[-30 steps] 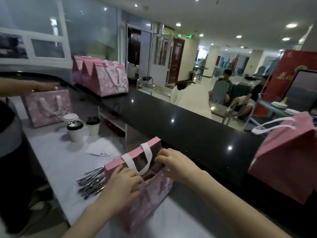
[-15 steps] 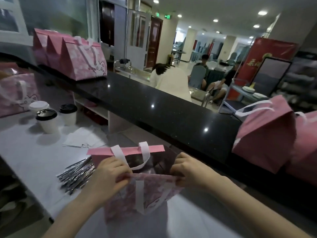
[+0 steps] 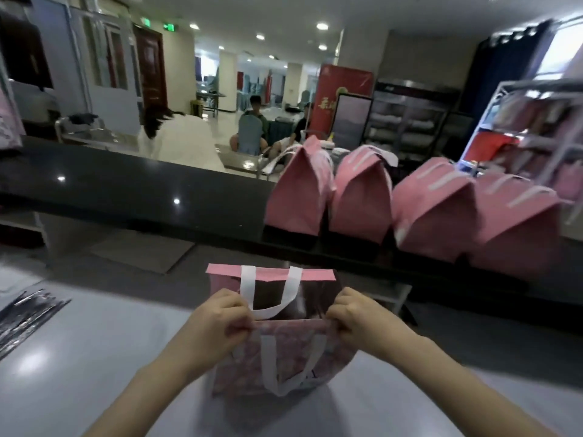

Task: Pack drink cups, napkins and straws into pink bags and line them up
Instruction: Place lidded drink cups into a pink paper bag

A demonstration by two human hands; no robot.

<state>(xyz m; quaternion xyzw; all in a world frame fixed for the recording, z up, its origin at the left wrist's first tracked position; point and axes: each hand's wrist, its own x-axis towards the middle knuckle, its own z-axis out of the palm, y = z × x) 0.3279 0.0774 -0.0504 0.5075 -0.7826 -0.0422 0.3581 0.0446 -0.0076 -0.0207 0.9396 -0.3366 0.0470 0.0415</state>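
Pink bags (image 3: 296, 197), closed, stand four in a row on the dark raised surface (image 3: 142, 197). One open pink bag (image 3: 284, 361) sits upright on the pale surface (image 3: 94, 357) below. The left hand (image 3: 217, 323) and right hand (image 3: 362, 323) have their fingers curled tight, pinching its near rim. It looks light, soft and floppy, so the rim or white handles (image 3: 246, 288) seem the best holds. One straw bundle (image 3: 25, 313) lies to the left.
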